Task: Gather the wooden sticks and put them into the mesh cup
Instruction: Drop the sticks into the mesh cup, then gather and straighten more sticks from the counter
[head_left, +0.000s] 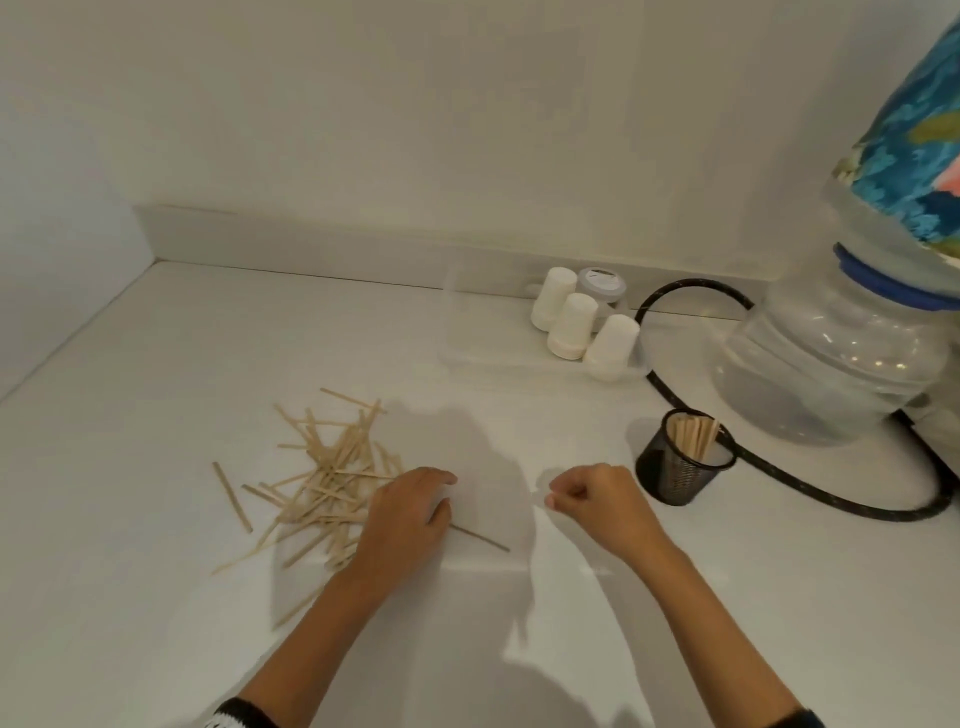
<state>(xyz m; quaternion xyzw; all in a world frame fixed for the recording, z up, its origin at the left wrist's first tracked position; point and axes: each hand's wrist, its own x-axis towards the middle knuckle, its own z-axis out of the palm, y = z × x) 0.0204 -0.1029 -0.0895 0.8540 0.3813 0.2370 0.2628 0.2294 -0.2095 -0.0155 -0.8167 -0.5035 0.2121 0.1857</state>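
Several thin wooden sticks (327, 478) lie in a loose pile on the white counter, left of centre. My left hand (410, 514) sits on the pile's right edge with its fingers bent down over the sticks. One stick (483, 538) runs out to the right from under its thumb. The black mesh cup (680, 475) stands upright on the right and holds several sticks. My right hand (592, 499) hovers just left of the cup, fingers curled, with nothing visible in it.
Three upturned white cups (571, 325) and a grey-lidded jar (602, 286) stand at the back. A large clear water bottle (831, 353) with a patterned cover stands at the right, and a black cable (810, 491) loops round the mesh cup.
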